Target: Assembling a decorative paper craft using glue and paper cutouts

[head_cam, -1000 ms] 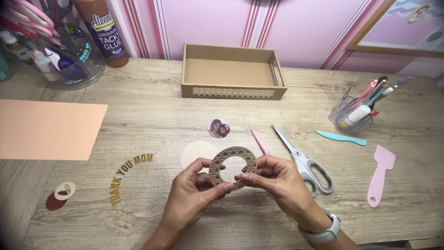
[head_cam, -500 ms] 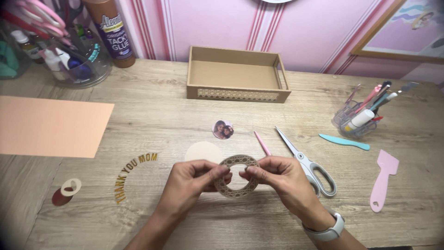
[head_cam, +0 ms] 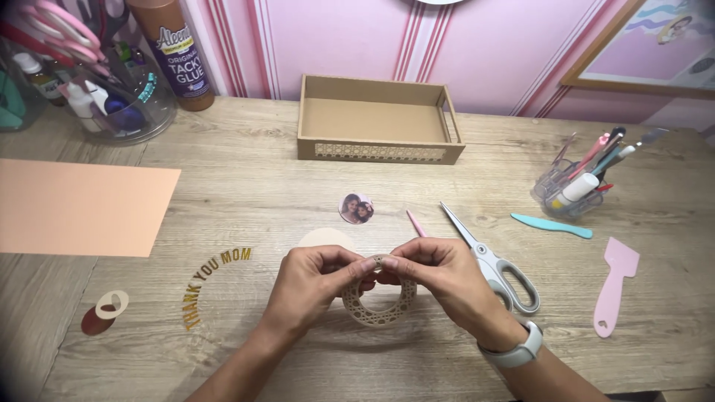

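A flat beige ring (head_cam: 378, 307) with a woven, lattice-like pattern sits just above the wooden table (head_cam: 246, 186), near its front edge, directly below the camera. Both hands grip it at its top edge, the side farthest from the person, so most of the ring hangs toward the person, beneath the fingers. The ring is round, so it has no long axis; its open centre faces up.

The left hand (head_cam: 309, 286) pinches the top of the ring from the left, thumb and fingertips closed narrowly on it. The right hand (head_cam: 439, 279), with a pale wristband (head_cam: 514, 350), pinches the same top edge from the right, fingers equally tight. The two hands meet there, fingertips nearly touching, and neither is nearer than the other.

Just behind the hands lies a plain cream paper circle (head_cam: 324, 240), partly hidden. Beyond it is a small round photo (head_cam: 356, 208). Scissors (head_cam: 491, 260) lie just right of the right hand, with a pink stick (head_cam: 415, 223) between them and the photo.
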